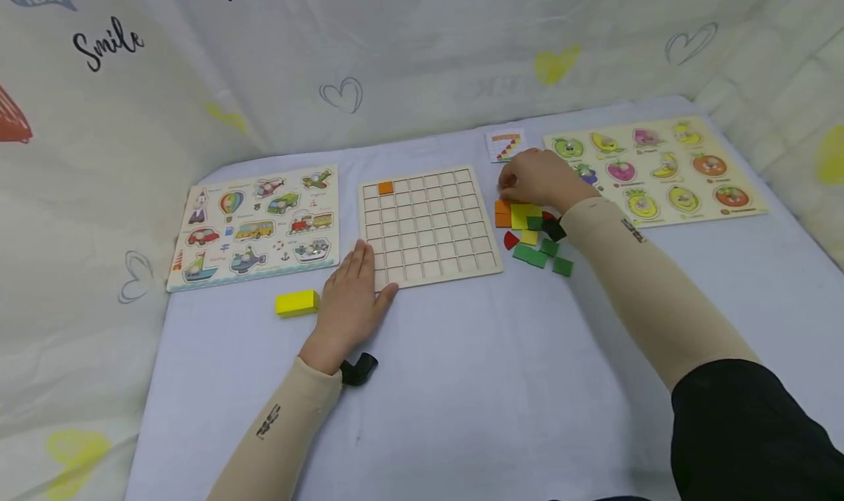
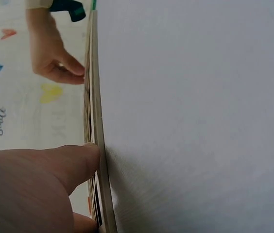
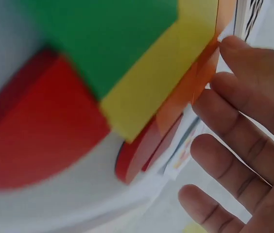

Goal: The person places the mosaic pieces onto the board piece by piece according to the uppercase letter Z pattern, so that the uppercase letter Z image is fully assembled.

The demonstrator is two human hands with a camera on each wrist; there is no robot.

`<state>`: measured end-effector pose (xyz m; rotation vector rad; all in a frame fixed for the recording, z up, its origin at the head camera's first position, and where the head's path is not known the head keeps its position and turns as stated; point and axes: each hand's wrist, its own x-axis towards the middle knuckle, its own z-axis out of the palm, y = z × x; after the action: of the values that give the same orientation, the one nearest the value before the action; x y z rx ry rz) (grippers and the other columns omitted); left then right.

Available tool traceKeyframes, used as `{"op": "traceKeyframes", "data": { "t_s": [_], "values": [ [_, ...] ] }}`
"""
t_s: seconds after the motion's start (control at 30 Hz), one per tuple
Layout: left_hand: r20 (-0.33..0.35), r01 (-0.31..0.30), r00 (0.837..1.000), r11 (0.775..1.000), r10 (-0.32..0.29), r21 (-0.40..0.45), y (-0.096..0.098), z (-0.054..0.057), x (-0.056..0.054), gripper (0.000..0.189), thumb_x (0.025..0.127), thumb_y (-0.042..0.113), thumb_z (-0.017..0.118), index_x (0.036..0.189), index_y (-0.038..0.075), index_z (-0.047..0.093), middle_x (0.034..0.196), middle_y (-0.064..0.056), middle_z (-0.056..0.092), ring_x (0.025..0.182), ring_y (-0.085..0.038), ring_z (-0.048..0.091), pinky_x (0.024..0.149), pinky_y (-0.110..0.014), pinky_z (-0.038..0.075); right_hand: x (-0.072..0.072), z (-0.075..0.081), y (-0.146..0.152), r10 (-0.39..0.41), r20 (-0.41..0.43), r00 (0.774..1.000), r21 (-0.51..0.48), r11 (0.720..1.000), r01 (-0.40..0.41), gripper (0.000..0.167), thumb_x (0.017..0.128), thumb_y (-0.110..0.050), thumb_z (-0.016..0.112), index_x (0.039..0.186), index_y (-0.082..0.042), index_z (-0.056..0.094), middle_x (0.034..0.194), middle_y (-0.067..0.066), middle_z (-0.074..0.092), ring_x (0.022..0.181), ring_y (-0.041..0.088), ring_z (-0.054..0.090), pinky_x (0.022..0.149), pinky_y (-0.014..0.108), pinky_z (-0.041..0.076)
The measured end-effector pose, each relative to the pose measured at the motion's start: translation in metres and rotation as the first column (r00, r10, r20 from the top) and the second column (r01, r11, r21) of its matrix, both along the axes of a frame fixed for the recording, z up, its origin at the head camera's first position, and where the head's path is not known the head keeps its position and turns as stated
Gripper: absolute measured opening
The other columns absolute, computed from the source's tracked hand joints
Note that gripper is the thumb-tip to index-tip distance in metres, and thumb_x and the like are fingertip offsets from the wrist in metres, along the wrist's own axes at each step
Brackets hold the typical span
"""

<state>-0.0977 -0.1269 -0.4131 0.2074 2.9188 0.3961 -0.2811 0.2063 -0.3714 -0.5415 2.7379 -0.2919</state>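
A square wooden grid board [image 1: 431,226] lies in the middle of the table, with one orange square [image 1: 385,187] in its top row. My left hand [image 1: 349,303] rests at the board's lower left corner, fingers straight; its thumb [image 2: 86,162] touches the front edge in the left wrist view. Right of the board, my right hand [image 1: 543,179] reaches over a pile of coloured pieces. Its thumb and fingers [image 3: 219,155] are spread beside orange pieces [image 3: 176,109]. Yellow pieces [image 1: 525,215], green pieces [image 1: 530,255] and a red quarter-round piece [image 1: 511,240] lie around them.
A vehicle puzzle board [image 1: 257,226] lies at the left, with a yellow block [image 1: 297,303] in front. At the right is a fruit puzzle board [image 1: 653,168]. A pattern card [image 1: 506,146] lies near the back edge, before a printed cloth backdrop [image 1: 422,61].
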Motion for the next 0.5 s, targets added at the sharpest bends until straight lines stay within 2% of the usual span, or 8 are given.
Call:
{"op": "traceKeyframes", "data": {
  "t_s": [0.17,0.5],
  "values": [
    [-0.005,-0.006,1.000,1.000,0.006,-0.007,-0.0039,0.0002,0.0000,0.086,0.106,0.049,0.051,0.165,-0.001,0.014,0.175,-0.018,0.009,0.163,-0.037,0.017,0.130,-0.057,0.024,0.0001,0.0012,0.0025,0.040,-0.022,0.999,0.020,0.999,-0.040,0.033,0.099,-0.026,0.070,0.124,-0.005,0.074,0.123,0.016,0.075,0.115,0.035,0.065,0.105,0.054,0.051],
    [0.011,-0.011,1.000,1.000,0.011,-0.009,-0.0022,-0.0015,-0.0016,0.086,0.106,0.050,0.051,0.166,0.001,0.014,0.176,-0.016,0.008,0.163,-0.035,0.017,0.131,-0.055,0.022,-0.0004,-0.0009,0.0024,0.015,-0.018,1.000,-0.038,0.999,-0.016,0.031,0.097,-0.024,0.071,0.122,-0.006,0.075,0.127,0.018,0.071,0.116,0.035,0.060,0.108,0.056,0.049]
  ]
}}
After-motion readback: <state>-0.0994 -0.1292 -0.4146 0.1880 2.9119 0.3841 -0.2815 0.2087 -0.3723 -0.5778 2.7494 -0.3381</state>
